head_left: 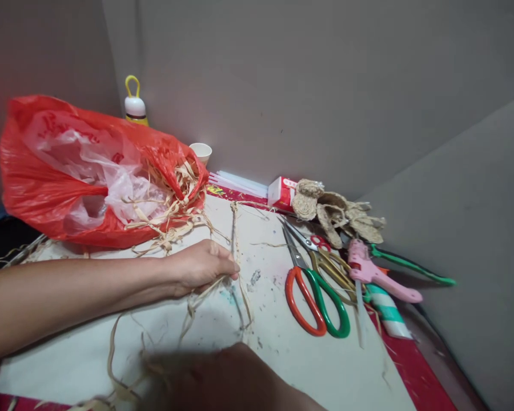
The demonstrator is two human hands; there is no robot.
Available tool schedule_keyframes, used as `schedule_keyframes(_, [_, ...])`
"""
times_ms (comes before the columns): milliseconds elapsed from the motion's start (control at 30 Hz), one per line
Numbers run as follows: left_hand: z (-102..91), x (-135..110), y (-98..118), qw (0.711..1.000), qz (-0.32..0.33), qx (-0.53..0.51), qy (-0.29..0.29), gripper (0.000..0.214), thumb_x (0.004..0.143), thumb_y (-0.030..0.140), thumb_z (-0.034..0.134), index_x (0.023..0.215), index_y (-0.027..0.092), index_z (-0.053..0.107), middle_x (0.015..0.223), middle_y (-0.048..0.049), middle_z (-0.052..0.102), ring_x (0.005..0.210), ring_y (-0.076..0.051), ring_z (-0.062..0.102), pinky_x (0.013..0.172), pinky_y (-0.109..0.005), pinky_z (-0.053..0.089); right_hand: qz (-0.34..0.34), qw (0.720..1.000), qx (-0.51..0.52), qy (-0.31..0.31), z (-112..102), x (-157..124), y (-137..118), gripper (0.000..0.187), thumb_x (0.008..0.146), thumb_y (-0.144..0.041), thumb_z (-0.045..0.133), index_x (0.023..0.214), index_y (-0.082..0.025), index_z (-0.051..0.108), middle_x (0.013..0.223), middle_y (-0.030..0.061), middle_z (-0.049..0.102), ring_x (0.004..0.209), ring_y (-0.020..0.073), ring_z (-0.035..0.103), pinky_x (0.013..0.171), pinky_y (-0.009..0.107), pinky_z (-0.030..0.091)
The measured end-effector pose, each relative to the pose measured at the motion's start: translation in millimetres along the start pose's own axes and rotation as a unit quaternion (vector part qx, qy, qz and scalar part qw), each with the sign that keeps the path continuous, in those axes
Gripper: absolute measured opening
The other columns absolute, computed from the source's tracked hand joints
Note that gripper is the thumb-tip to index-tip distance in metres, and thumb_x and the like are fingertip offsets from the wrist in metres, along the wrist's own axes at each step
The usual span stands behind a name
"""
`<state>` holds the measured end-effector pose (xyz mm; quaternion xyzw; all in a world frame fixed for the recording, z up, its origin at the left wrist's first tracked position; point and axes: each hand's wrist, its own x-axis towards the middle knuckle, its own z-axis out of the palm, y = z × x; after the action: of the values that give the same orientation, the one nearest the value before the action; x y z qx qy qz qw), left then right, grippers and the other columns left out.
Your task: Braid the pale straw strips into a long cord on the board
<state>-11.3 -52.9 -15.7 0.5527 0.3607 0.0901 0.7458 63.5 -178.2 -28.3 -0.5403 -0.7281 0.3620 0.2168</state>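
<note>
My left hand (208, 265) reaches in from the left, thumb and fingers pinched around a raffia braid (235, 231). The braid's wrapped part runs up and away from the fingertips, and loose raffia strands (245, 299) trail below them toward me. At the bottom edge, my right hand (227, 379) is dark and smeared by motion. Its fingers cannot be made out, nor whether it holds anything. More loose raffia (120, 382) lies beside it on the left. Scissors (310, 297) with one red and one green handle lie to the right of my left hand.
A red plastic bag (43, 188) spills raffia at the left. Behind it stand a yellow-topped bottle (134, 107) and a white cup (201, 152). At right are gold-handled scissors (332, 268), woven raffia pieces (334, 211), a pink glue gun (374, 274) and a tape-like roll (388, 313).
</note>
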Motion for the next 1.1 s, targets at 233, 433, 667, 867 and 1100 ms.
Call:
schedule_keyframes(233, [2.8,-1,-5,0.999,-0.008,-0.041,-0.015,0.012,0.066,0.026,0.056,0.06,0.017,0.052,0.034,0.01,0.033,0.031,-0.005,0.019,0.034,-0.022,0.01,0.177,0.901,0.287,0.274,-81,21,38,0.036,0.078,-0.049,0.061,0.062,-0.019,0.052,0.043,-0.0086,0.035,0.037,0.0061,0.026,0.037,0.02,0.017])
schedule_keyframes(433, [4.2,1,-5,0.999,-0.003,-0.047,-0.024,0.012,0.066,0.026,0.055,0.059,0.017,0.05,0.035,0.0104,0.032,0.032,-0.004,0.018,0.034,-0.021,0.01,0.192,0.857,0.456,0.147,-68,45,63,0.04,0.065,-0.045,0.075,0.055,-0.016,0.049,0.041,-0.009,0.039,0.033,0.0012,0.02,0.034,0.017,0.009])
schedule_keyframes(667, [6.4,2,-8,1.0,0.011,-0.005,-0.006,0.008,0.066,0.023,0.053,0.061,0.017,0.05,0.036,0.0106,0.03,0.033,-0.005,0.019,0.034,-0.021,0.01,0.184,0.84,0.474,0.189,-67,52,62,0.039,0.061,-0.039,0.076,0.048,-0.016,0.046,0.034,-0.0108,0.034,0.029,0.0003,0.019,0.033,0.016,0.009])
schedule_keyframes(867, [3.5,3,-9,1.0,0.014,-0.008,-0.025,0.013,0.068,0.029,0.055,0.063,0.017,0.053,0.035,0.0104,0.03,0.032,-0.005,0.019,0.034,-0.022,0.011,0.209,0.843,0.448,0.211,-75,51,69,0.037,0.068,-0.045,0.072,0.06,-0.012,0.059,0.041,-0.0045,0.051,0.029,0.0015,0.03,0.029,0.013,0.015])
schedule_keyframes(1100, [0.9,4,-7,0.998,0.033,-0.027,-0.044,0.024,0.066,0.036,0.062,0.059,0.015,0.055,0.042,0.0054,0.046,0.04,-0.007,0.036,0.044,-0.021,0.026,0.227,0.863,0.44,0.1,-86,32,61,0.034,0.077,-0.046,0.067,0.08,-0.013,0.063,0.067,0.0057,0.066,0.055,0.0129,0.062,0.044,0.017,0.045])
